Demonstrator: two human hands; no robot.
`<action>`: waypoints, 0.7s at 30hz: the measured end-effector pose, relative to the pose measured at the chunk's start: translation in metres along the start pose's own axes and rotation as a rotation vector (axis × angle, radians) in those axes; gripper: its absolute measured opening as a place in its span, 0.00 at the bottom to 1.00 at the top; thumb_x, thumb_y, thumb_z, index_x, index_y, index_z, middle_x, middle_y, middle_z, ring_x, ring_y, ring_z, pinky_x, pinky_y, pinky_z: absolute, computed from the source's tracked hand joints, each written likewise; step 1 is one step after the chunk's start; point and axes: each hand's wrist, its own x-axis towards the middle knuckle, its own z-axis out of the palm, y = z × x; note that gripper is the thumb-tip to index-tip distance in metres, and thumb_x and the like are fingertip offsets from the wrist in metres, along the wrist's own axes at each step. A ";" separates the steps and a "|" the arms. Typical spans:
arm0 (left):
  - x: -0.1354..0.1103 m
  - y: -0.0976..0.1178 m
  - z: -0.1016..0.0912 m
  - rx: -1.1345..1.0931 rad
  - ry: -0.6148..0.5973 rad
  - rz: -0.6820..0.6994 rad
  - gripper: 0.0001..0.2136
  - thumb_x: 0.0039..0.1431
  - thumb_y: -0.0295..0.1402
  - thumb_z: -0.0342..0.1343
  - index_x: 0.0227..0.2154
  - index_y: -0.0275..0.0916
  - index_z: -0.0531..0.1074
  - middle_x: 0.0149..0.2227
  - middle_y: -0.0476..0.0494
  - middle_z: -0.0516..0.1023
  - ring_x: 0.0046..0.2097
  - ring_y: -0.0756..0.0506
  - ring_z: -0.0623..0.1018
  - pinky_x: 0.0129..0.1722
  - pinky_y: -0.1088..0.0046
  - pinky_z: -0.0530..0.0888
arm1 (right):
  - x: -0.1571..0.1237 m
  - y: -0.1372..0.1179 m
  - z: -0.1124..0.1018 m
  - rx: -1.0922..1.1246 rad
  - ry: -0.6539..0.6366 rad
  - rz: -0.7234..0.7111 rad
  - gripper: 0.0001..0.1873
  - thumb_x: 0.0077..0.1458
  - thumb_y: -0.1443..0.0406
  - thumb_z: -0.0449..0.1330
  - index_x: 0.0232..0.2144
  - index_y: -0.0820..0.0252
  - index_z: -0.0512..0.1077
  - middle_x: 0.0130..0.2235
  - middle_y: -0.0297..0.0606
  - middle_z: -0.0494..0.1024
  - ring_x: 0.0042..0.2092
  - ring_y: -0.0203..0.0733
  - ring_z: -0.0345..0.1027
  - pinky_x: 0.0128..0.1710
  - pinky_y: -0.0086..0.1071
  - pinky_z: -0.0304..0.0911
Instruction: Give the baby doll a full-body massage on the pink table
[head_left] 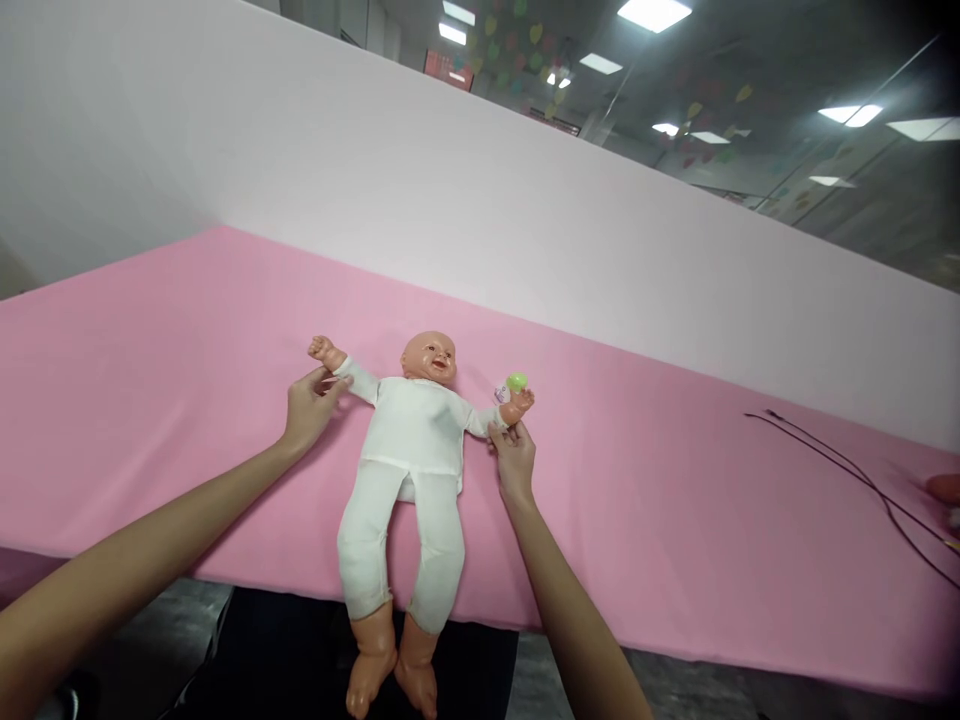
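Note:
A baby doll (416, 430) in a white top and white trousers lies on its back on the pink-covered table (637, 530). Its head points to the wall, and its bare feet hang past the near edge. My left hand (311, 405) is closed on the cuff of the doll's sleeve at the wrist on the left. On the other side, my right hand (515, 455) pinches the opposite sleeve near its cuff. Both doll arms are spread outward. Just behind the doll's hand on the right lies a small item with a green round part (517, 382) and a whitish part.
Dark thin cables (862, 475) run across the table at the right. A reddish-brown object (943, 488) is cut off by the right edge of the view. Behind the table stands a white wall panel (450, 220) with glass above it.

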 end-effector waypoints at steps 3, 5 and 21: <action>-0.005 -0.003 0.002 0.129 -0.059 0.244 0.10 0.62 0.37 0.61 0.41 0.38 0.79 0.40 0.42 0.83 0.41 0.43 0.80 0.36 0.70 0.76 | -0.008 -0.005 0.005 -0.170 -0.126 -0.216 0.20 0.58 0.60 0.65 0.51 0.59 0.75 0.43 0.42 0.81 0.43 0.47 0.75 0.43 0.40 0.72; -0.009 -0.004 0.005 0.210 -0.165 0.451 0.09 0.65 0.34 0.58 0.43 0.40 0.80 0.44 0.40 0.83 0.45 0.42 0.80 0.40 0.68 0.77 | -0.014 -0.005 0.007 -0.336 -0.257 -0.426 0.18 0.63 0.64 0.58 0.54 0.55 0.76 0.53 0.43 0.80 0.54 0.50 0.73 0.54 0.45 0.70; -0.003 0.002 0.007 -0.107 -0.048 -0.062 0.16 0.60 0.46 0.61 0.40 0.36 0.78 0.39 0.41 0.82 0.35 0.43 0.78 0.31 0.71 0.74 | 0.001 0.009 0.001 0.107 0.049 0.073 0.24 0.49 0.49 0.71 0.41 0.59 0.75 0.30 0.36 0.79 0.28 0.39 0.68 0.26 0.31 0.64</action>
